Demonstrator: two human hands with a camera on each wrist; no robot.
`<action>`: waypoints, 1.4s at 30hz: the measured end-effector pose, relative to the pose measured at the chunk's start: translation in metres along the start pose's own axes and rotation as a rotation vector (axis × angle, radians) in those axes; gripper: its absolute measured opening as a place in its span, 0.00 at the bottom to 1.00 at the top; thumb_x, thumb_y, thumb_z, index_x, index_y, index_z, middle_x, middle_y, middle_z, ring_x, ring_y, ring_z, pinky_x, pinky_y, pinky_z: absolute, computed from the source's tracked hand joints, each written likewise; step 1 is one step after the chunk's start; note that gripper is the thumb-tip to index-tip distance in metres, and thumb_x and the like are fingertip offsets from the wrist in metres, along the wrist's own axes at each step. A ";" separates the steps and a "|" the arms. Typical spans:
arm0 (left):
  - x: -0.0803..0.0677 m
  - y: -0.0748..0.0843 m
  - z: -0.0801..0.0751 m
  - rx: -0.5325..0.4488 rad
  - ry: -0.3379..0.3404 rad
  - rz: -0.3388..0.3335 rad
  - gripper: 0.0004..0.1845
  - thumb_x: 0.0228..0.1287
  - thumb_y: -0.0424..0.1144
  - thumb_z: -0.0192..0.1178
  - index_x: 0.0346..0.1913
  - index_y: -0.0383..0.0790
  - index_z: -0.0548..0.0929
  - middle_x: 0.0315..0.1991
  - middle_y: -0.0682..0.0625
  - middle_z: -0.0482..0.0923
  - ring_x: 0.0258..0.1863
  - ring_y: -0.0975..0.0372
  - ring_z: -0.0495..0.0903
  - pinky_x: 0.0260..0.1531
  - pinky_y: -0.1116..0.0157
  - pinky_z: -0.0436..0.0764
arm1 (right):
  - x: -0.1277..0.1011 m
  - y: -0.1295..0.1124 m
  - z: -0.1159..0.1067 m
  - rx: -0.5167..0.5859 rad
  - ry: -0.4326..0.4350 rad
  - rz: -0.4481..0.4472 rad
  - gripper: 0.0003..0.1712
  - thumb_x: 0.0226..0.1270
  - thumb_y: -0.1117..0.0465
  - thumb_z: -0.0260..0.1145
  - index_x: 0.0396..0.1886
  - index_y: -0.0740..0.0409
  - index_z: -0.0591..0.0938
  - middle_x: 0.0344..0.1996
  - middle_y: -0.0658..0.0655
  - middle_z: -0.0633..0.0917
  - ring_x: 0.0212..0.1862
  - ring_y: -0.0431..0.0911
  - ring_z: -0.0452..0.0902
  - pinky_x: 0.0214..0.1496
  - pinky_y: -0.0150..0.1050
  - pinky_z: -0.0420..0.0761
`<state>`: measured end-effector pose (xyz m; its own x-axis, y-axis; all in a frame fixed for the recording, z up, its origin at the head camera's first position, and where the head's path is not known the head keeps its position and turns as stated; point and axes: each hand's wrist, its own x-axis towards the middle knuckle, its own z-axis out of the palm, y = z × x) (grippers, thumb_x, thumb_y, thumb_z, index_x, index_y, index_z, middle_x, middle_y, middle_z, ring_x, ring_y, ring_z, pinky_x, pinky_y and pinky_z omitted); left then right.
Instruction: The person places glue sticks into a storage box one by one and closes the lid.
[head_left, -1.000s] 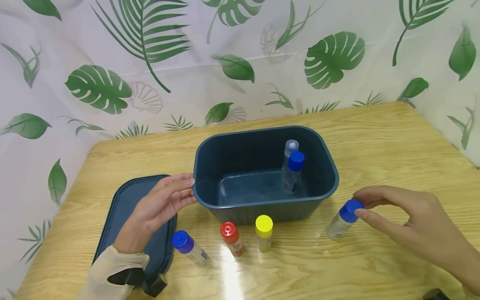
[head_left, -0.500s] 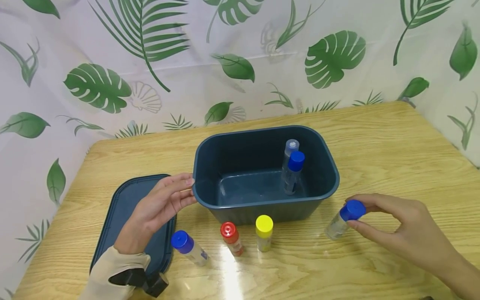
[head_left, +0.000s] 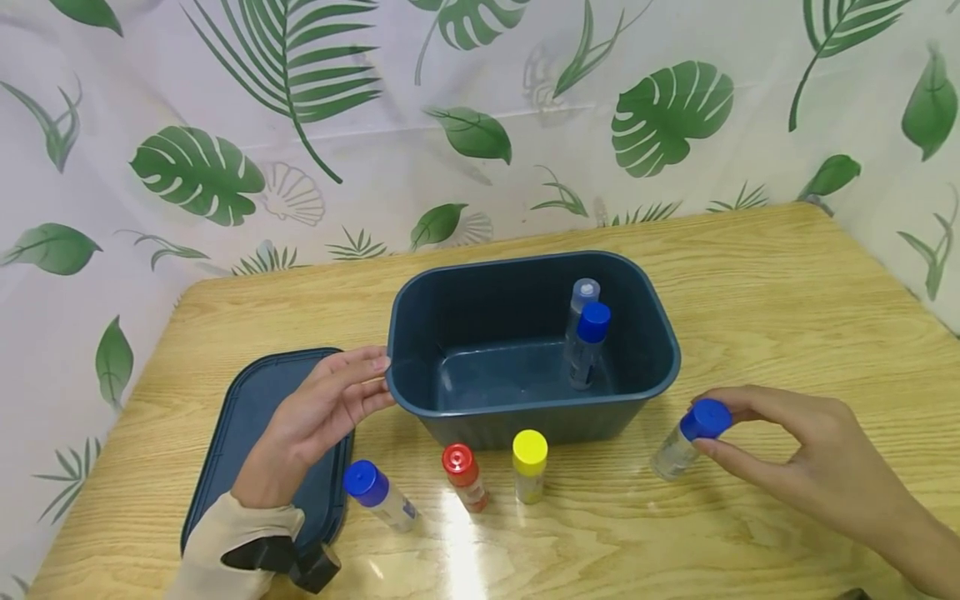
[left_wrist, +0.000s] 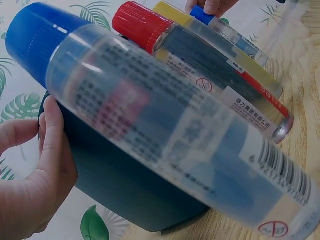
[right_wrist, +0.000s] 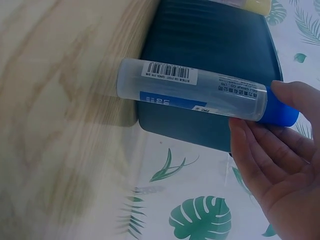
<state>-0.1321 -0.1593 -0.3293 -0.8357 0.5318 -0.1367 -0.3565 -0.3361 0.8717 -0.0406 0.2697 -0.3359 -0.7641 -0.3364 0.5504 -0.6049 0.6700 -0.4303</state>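
Note:
In the head view, my right hand (head_left: 806, 467) pinches the blue cap of a clear glue bottle (head_left: 675, 454) between thumb and fingers. That bottle stands on the table, right of a dark blue bin (head_left: 525, 427); the right wrist view shows its barcode label and blue cap (right_wrist: 282, 110). With fairly straight fingers, my left hand (head_left: 318, 408) touches the bin's left rim. Two bottles stand inside the bin at the right: a blue-capped bottle (head_left: 587, 354) and a bottle with a translucent top (head_left: 583, 296). In front are a blue-topped bottle (head_left: 382, 497), a red-capped bottle (head_left: 467, 477) and a yellow-capped bottle (head_left: 529, 467).
Under the left forearm lies a flat dark blue lid (head_left: 258, 400). A wooden table (head_left: 787, 308) carries everything, and a white leaf-patterned cloth (head_left: 540, 150) hangs behind its far edge.
My right hand has shifted slightly left and its thumb and fingers have come further round the blue cap. The left hand, bin and bottles stay where they were.

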 end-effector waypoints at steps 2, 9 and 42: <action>0.001 0.000 0.000 0.007 0.001 -0.001 0.11 0.73 0.32 0.49 0.48 0.37 0.81 0.40 0.49 0.83 0.38 0.62 0.82 0.47 0.68 0.82 | 0.001 0.001 -0.001 -0.002 0.005 -0.018 0.30 0.30 0.70 0.82 0.41 0.51 0.85 0.34 0.40 0.86 0.38 0.25 0.80 0.44 0.17 0.76; 0.002 0.000 0.001 0.029 0.004 0.003 0.10 0.72 0.33 0.51 0.48 0.37 0.82 0.41 0.49 0.83 0.39 0.62 0.82 0.47 0.68 0.82 | 0.007 -0.001 -0.006 0.004 0.029 -0.044 0.27 0.33 0.67 0.82 0.41 0.53 0.86 0.36 0.40 0.86 0.41 0.24 0.79 0.47 0.18 0.76; 0.001 -0.004 -0.001 0.026 -0.003 -0.003 0.11 0.73 0.32 0.49 0.48 0.36 0.81 0.39 0.49 0.83 0.38 0.62 0.82 0.47 0.68 0.82 | 0.023 0.089 -0.017 0.129 0.042 -0.229 0.36 0.31 0.66 0.84 0.49 0.61 0.83 0.42 0.57 0.87 0.44 0.45 0.84 0.56 0.30 0.77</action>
<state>-0.1322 -0.1587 -0.3335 -0.8336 0.5349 -0.1380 -0.3481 -0.3146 0.8831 -0.1083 0.3329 -0.3498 -0.5954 -0.4402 0.6721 -0.7869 0.4884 -0.3773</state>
